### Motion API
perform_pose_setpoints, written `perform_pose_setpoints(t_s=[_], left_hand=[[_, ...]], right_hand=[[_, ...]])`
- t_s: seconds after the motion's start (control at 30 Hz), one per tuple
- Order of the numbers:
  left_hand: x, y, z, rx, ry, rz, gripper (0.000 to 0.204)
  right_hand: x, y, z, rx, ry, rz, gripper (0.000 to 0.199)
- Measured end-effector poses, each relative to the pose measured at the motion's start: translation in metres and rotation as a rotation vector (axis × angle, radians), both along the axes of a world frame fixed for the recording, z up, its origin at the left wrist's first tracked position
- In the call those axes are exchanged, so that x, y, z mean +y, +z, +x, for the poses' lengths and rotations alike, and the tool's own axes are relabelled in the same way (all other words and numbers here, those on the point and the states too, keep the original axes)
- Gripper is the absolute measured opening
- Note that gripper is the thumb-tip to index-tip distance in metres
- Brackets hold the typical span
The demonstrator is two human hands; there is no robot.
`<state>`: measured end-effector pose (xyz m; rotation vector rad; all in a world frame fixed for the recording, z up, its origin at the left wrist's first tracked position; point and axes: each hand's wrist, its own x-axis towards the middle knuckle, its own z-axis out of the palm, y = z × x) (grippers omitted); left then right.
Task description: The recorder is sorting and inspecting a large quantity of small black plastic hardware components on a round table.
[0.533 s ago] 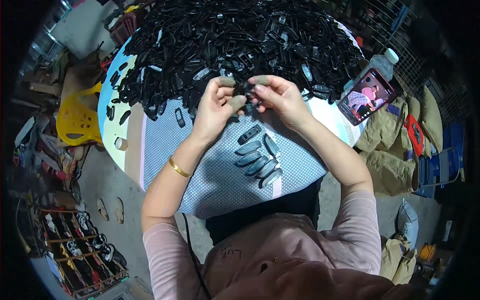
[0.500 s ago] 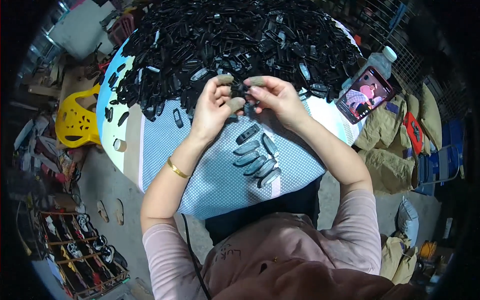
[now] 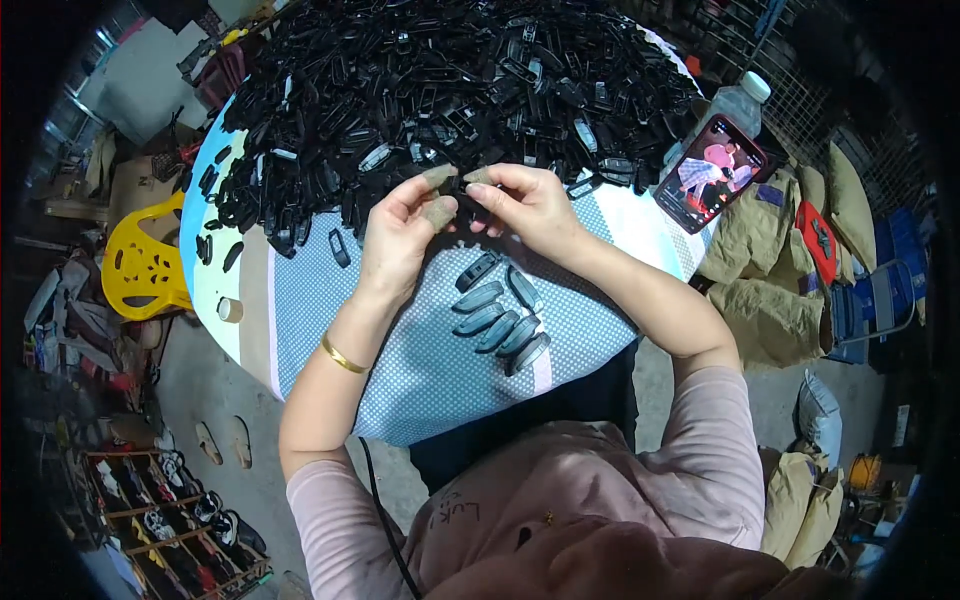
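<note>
My left hand (image 3: pixel 397 232) and my right hand (image 3: pixel 532 208) meet at the near edge of a large heap of small black plastic parts (image 3: pixel 440 85). Thumb and forefinger of each are pinched together, with tan covers on several fingertips. Between them is a small dark piece (image 3: pixel 462 188), mostly hidden by the fingers; it looks like one of the black parts. Closer to my body, several elongated dark plastic parts (image 3: pixel 486 318) lie in a loose group on the dotted cloth (image 3: pixel 400 385). One loose black part (image 3: pixel 339 248) rests left of my left hand.
A phone (image 3: pixel 710 175) leans against a clear bottle (image 3: pixel 740 105) at the table's right. A small round cup (image 3: pixel 230 310) stands near the left edge. Around the table are a yellow plastic chair (image 3: pixel 145 260), brown sacks (image 3: pixel 770 320) and a rack of shoes (image 3: pixel 170 520).
The whole view has shifted slightly. Both hands remain at the heap's edge, fingers pinched, with the fingertips repositioned around the small dark piece. The group of parts on the cloth looks the same.
</note>
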<state>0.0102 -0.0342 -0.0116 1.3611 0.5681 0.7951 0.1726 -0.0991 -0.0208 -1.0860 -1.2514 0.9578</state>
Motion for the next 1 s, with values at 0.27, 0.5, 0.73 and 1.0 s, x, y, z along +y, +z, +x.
perform_pose_setpoints(t_s=[0.27, 0.5, 0.73, 1.0], left_hand=[[-0.004, -0.003, 0.006, -0.011, 0.126, -0.001, 0.032], [-0.009, -0.006, 0.007, -0.069, 0.138, -0.006, 0.035], [-0.015, -0.002, 0.006, -0.137, 0.108, -0.012, 0.031], [-0.005, 0.007, -0.006, -0.011, -0.059, 0.075, 0.025]], right_hand=[[0.001, -0.006, -0.007, -0.168, -0.178, 0.218, 0.016], [0.002, -0.006, -0.003, -0.456, -0.254, 0.353, 0.012], [-0.005, -0.002, -0.013, -0.531, -0.301, 0.379, 0.020], [-0.003, -0.004, -0.003, -0.546, -0.052, 0.292, 0.028]])
